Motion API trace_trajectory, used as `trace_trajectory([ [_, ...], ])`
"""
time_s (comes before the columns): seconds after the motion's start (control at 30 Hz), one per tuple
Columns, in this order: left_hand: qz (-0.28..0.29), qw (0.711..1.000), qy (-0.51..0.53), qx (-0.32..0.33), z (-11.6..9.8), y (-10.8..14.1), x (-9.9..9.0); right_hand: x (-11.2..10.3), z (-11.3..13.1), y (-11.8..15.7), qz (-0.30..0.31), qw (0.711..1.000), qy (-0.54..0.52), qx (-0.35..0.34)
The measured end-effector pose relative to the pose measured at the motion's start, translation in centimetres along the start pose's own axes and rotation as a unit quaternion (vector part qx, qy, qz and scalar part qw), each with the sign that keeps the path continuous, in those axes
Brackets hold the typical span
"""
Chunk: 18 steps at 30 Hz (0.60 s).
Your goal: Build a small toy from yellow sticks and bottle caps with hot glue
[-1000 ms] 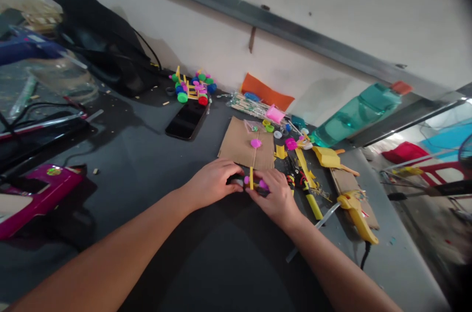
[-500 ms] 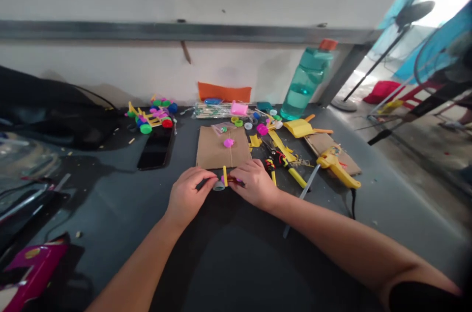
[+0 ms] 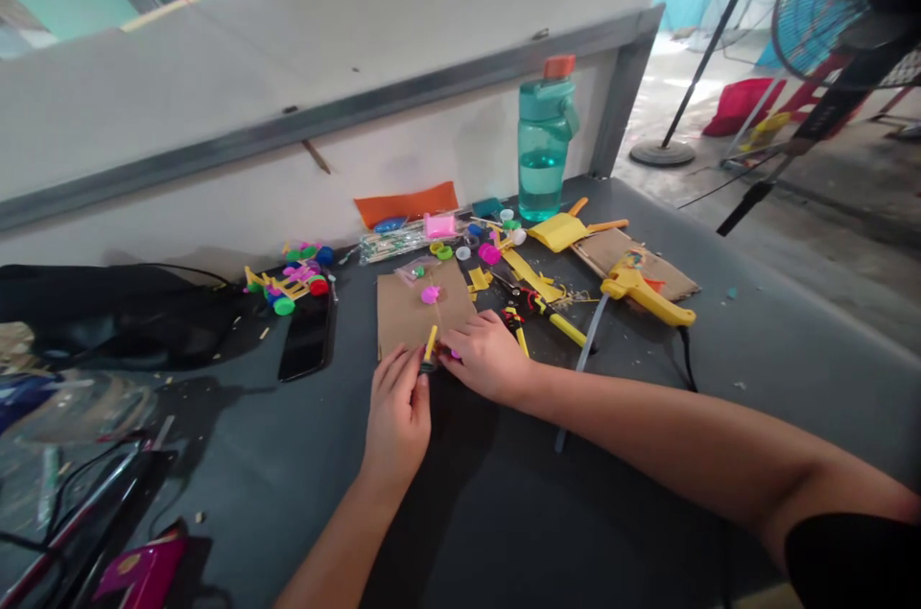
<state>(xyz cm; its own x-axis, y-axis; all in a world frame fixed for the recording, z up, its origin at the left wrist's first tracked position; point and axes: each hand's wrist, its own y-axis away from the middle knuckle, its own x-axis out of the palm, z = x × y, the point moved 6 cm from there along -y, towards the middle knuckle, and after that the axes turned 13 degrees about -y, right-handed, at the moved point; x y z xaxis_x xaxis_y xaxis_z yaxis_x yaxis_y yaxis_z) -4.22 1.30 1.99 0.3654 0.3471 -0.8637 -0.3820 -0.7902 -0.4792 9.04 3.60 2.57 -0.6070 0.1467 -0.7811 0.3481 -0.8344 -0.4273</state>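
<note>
My left hand (image 3: 400,417) is closed, thumb and fingers pinching a small round greyish cap (image 3: 428,366) low over the dark tabletop. A short yellow stick (image 3: 431,343) stands tilted just above that cap, between the two hands. My right hand (image 3: 489,360) is closed on the other side of the small assembly, its fingertips beside the stick. Some pink shows under those fingers, but the rest of what they grip is hidden. Just beyond both hands lies a cardboard sheet (image 3: 403,314) bearing a pink piece (image 3: 430,294) and a small clear bag (image 3: 417,271).
Right of my hands are yellow-handled pliers (image 3: 568,328), a glue stick (image 3: 581,384) and a yellow glue gun (image 3: 644,292) on cardboard. A teal water bottle (image 3: 543,153) stands behind. Leftward lie a phone (image 3: 306,340) and colourful wheeled pieces (image 3: 288,283).
The camera view has turned and tilted. My left hand has rolled from a side-on pinch to back-up around the cap, and the yellow stick now leans. My right hand keeps nearly the same hold.
</note>
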Motion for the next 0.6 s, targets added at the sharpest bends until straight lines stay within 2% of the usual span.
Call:
trace_trajectory([
  [0.6, 0.002, 0.999, 0.029, -0.02, -0.22, 0.23, 0.29, 0.12, 0.1, 0.02, 0.012, 1.0, -0.017, -0.002],
])
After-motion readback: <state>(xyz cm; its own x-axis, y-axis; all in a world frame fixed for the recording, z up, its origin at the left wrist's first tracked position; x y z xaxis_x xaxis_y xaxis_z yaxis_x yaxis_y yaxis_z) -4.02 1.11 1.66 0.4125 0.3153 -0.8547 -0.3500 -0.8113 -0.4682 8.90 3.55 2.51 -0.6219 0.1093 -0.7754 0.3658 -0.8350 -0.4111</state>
